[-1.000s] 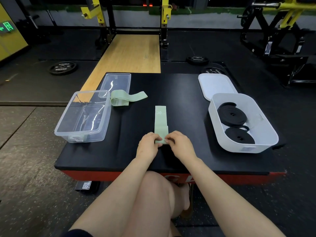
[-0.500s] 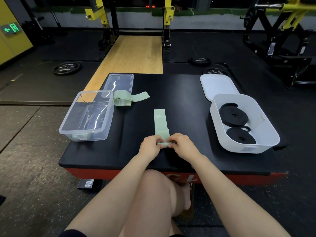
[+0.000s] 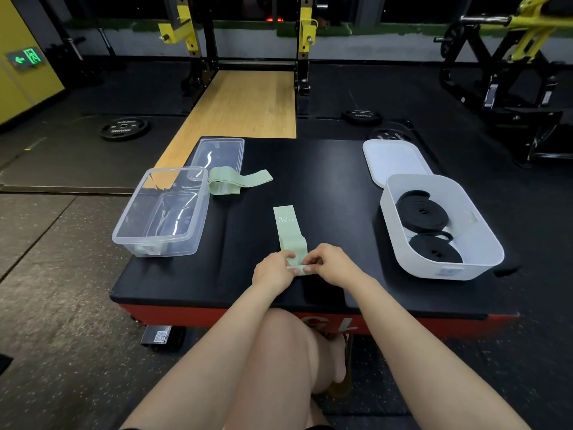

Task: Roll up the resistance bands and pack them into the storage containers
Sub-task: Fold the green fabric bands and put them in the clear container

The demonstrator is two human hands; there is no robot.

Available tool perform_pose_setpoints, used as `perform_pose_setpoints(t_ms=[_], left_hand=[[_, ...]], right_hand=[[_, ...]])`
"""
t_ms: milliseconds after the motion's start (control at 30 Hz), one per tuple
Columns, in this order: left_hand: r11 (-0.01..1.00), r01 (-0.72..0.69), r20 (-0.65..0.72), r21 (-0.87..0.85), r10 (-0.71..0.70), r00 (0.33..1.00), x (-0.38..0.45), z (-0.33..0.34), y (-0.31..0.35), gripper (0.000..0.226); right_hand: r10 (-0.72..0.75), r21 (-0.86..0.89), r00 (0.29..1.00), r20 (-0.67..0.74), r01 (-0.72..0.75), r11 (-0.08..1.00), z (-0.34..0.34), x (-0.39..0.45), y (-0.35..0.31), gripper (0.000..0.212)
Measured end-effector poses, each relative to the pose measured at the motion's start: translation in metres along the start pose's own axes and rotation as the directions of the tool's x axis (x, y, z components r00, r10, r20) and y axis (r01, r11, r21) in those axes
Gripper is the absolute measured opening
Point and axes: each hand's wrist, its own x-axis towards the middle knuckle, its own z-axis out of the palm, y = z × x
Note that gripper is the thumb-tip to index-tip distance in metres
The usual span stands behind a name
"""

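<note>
On black gym bench [image 3: 325, 187], containers.

A black padded platform [image 3: 325, 187] carries a clear tub [image 3: 161, 212] far left of the grip, a white bin [image 3: 440, 268] right, lids behind.

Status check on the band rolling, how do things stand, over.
Left hand and right hand both pinching near end of green band. Roll barely started. Clear bin holds no bands; second green band waiting. Nothing in the way.

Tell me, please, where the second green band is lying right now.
In the head view, the second green band lies far-left on the table, beside the clear container.
</note>
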Motion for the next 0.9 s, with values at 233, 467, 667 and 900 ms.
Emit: perform_pose_setpoints(t_ms=[233, 467, 667, 900], left_hand=[[0.99, 0.055, 0.17, -0.13, -0.032, 0.985, 0.008, -0.01, 0.001, 0.07], [1.0, 0.023, 0.103, 0.021, -0.025, 0.994, 0.006, -0.005, 0.006, 0.063], [0.999, 0.029, -0.088, -0.014, -0.03, 0.996, 0.004, -0.005, 0.003, 0.054], [0.943, 0.105, -0.142, -0.315, -0.157, 0.977, 0.011, -0.006, -0.003, 0.035]], right_hand=[[-0.023, -0.014, 1.0, -0.012, 0.023, 1.0, 0.002, 0.001, 0.001, 0.016], [-0.033, 0.009, 0.999, -0.042, 0.034, 0.999, 0.005, 0.0, 0.004, 0.008], [-0.01, 0.037, 0.999, -0.037, 0.012, 0.999, 0.005, 0.003, 0.002, 0.013], [-0.009, 0.045, 0.998, -0.066, 0.012, 0.999, 0.008, 0.003, 0.005, 0.01]])
